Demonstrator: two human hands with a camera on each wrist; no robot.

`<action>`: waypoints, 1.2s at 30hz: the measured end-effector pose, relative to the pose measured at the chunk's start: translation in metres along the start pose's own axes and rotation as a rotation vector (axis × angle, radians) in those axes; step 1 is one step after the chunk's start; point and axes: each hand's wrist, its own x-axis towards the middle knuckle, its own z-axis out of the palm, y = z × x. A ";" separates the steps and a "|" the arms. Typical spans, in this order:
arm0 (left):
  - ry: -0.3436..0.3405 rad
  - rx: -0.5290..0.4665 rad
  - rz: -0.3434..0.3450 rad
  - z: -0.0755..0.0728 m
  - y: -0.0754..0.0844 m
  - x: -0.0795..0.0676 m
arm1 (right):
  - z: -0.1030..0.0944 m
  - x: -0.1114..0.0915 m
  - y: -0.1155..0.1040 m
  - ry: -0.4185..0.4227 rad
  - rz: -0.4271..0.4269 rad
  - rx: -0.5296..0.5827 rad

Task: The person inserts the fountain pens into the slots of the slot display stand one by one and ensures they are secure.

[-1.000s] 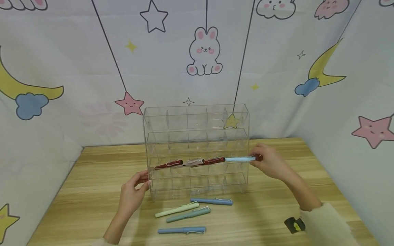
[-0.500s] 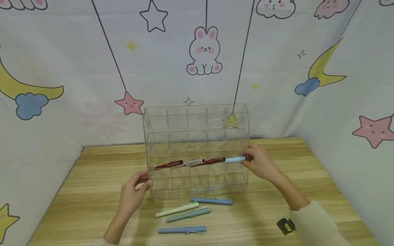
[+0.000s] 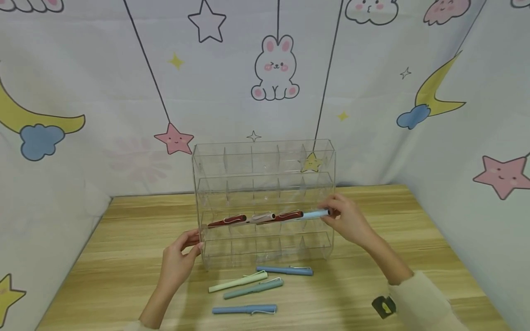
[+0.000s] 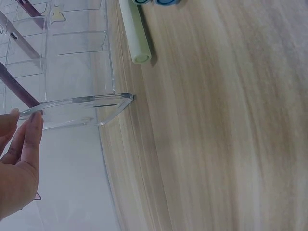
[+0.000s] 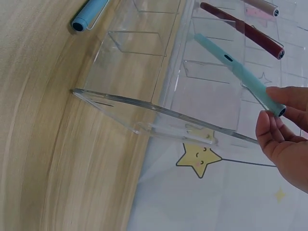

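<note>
A clear acrylic rack [image 3: 265,180] with several tiers stands upright on the table. My left hand [image 3: 181,259] grips its left side panel between thumb and fingers, as the left wrist view also shows. With thumb and fingertips my right hand [image 3: 347,219] pinches the capped end of a light blue pen [image 3: 312,214], which looks mint in the right wrist view. That pen lies at a slant across the right end of a middle tier. Left of it on the same tier rest a dark red pen [image 3: 290,216], a greyish-pink pen [image 3: 261,219] and another dark red pen [image 3: 227,221].
In front of the rack lie a blue pen [image 3: 285,271], a pale green pen [image 3: 238,282], a grey-green pen [image 3: 253,288] and another blue pen [image 3: 244,310]. A small black and yellow piece [image 3: 383,306] lies by the right sleeve. A printed cloth [image 3: 223,92] hangs behind.
My right hand has moved left with the light blue pen, bringing it further over the tier, beside the dark red pen. The left hand has stayed on the rack's side.
</note>
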 end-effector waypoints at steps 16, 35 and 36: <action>-0.006 0.005 0.002 -0.001 0.001 0.000 | -0.011 -0.005 0.004 -0.033 0.172 0.008; -0.007 0.005 0.013 -0.001 0.002 0.001 | -0.011 -0.009 0.007 -0.049 0.084 0.021; -0.008 0.003 0.013 -0.001 0.002 0.001 | -0.011 -0.009 0.008 -0.050 0.085 0.024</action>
